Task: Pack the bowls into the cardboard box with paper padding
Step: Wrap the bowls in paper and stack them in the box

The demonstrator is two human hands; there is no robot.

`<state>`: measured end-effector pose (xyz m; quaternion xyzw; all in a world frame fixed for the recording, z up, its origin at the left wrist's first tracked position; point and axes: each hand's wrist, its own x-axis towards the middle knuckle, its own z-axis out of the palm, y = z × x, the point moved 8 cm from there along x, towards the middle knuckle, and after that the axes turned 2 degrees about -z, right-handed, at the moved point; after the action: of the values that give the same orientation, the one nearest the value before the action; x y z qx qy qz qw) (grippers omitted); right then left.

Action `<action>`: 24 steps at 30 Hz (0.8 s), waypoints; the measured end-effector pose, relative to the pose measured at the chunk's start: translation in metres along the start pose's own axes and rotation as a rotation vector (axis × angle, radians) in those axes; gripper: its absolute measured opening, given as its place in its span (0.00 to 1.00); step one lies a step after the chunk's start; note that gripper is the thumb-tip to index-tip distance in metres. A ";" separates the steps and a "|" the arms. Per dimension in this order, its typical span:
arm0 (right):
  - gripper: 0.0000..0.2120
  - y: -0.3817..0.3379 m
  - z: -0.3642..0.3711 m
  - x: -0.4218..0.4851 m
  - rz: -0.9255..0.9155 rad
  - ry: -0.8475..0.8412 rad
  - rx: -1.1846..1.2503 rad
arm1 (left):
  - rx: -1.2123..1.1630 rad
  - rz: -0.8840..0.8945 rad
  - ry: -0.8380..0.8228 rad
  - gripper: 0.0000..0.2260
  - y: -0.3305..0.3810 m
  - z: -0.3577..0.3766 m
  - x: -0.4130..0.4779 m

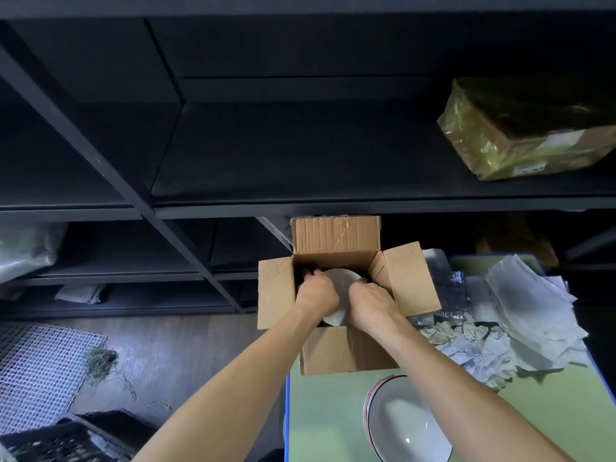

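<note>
We see a green table [550,411] with a blue edge at the near right. On its far left corner stands an open cardboard box [346,348], flaps spread. Just near of the box sits a white bowl [403,425] with a red and dark rim, upright. To the right of the box lie crumpled paper [473,348] and a loose stack of flat sheets [530,305], with silver foil padding [450,295] at the far side between box and sheets.

Beyond the table we see black shelves [300,181]; a taped parcel [520,135] rests on the right of one shelf.

The floor [173,348] at the left carries a white mesh mat [36,371] and a black crate [60,441].
</note>
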<state>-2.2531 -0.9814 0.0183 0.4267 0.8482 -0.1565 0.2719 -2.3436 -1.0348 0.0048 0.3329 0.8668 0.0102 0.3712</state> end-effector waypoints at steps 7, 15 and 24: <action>0.30 0.008 0.003 0.000 0.037 0.008 0.063 | 0.281 0.065 0.126 0.24 0.007 -0.007 -0.002; 0.33 0.004 0.006 0.002 0.096 0.002 0.135 | 0.298 0.050 0.174 0.25 0.009 -0.008 -0.009; 0.31 0.009 0.007 0.003 0.093 0.058 0.260 | 0.214 0.041 0.198 0.22 0.012 -0.021 -0.007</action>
<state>-2.2455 -0.9777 0.0105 0.5015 0.8077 -0.2398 0.1966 -2.3467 -1.0248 0.0280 0.3856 0.8883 -0.0420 0.2459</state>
